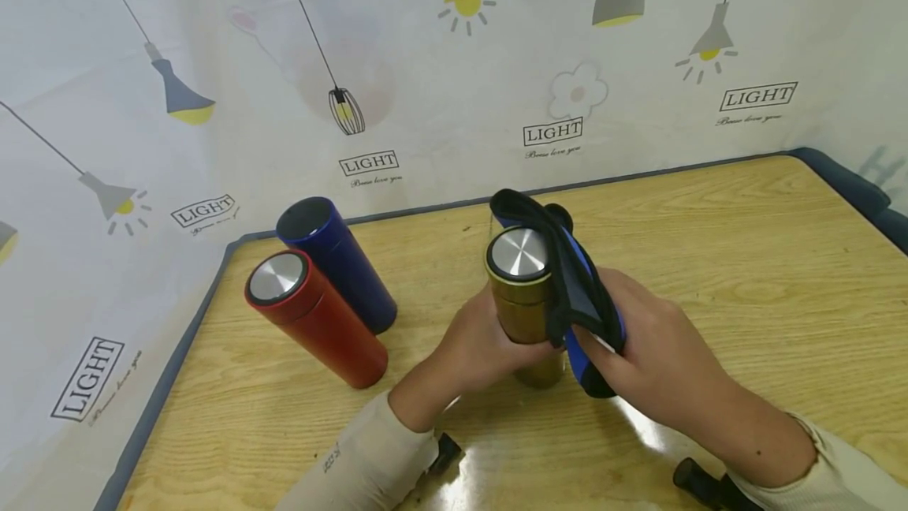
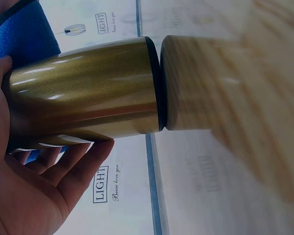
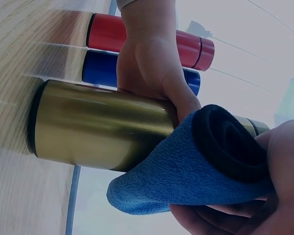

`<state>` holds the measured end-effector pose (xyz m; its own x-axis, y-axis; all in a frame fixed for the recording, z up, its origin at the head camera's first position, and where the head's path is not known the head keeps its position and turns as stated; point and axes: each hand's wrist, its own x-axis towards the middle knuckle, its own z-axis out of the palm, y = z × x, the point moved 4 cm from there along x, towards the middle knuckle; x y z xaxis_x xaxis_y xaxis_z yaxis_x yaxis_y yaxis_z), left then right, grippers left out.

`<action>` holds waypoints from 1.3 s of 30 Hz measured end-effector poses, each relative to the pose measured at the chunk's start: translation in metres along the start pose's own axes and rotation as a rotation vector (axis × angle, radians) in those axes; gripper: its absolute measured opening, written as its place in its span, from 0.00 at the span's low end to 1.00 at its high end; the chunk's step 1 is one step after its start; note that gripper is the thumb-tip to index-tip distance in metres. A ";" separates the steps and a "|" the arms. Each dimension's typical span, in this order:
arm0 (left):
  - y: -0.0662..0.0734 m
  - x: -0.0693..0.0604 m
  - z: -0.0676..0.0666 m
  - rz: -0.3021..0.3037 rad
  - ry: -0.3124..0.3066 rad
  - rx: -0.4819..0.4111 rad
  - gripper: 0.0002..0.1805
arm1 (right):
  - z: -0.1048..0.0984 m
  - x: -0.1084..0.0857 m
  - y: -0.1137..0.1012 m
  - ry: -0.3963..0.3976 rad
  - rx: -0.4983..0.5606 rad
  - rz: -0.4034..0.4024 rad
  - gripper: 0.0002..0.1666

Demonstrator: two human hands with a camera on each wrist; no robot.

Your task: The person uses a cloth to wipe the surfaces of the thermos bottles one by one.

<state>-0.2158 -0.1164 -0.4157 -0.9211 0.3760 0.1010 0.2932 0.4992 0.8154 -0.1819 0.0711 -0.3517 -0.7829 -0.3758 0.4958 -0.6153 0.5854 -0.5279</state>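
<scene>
A gold thermos flask (image 1: 523, 314) with a brushed silver lid top stands upright on the table. My left hand (image 1: 471, 345) is wrapped around its middle; in the left wrist view the fingers (image 2: 90, 169) curl about its side. My right hand (image 1: 656, 345) grips a folded blue cloth (image 3: 171, 169) with black edging, which lies against the flask's right side near the lid. Part of the lid's rim is covered by the cloth in the head view. Some right fingertips are hidden behind the cloth there.
To the left stand a red thermos flask (image 1: 322, 322) with a silver top and, just behind it, a dark blue one (image 1: 347, 266). The wood-grain table (image 1: 752, 274) has a dark edge, and a lamp-patterned sheet (image 1: 440, 85) hangs behind it.
</scene>
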 end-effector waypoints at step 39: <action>-0.002 0.003 0.000 0.067 -0.003 -0.103 0.37 | 0.008 -0.003 0.002 -0.051 -0.047 0.001 0.28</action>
<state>-0.2193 -0.1162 -0.4171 -0.8996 0.4083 0.1552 0.3256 0.3898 0.8614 -0.1819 0.0677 -0.3600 -0.7877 -0.4109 0.4590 -0.6108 0.6186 -0.4943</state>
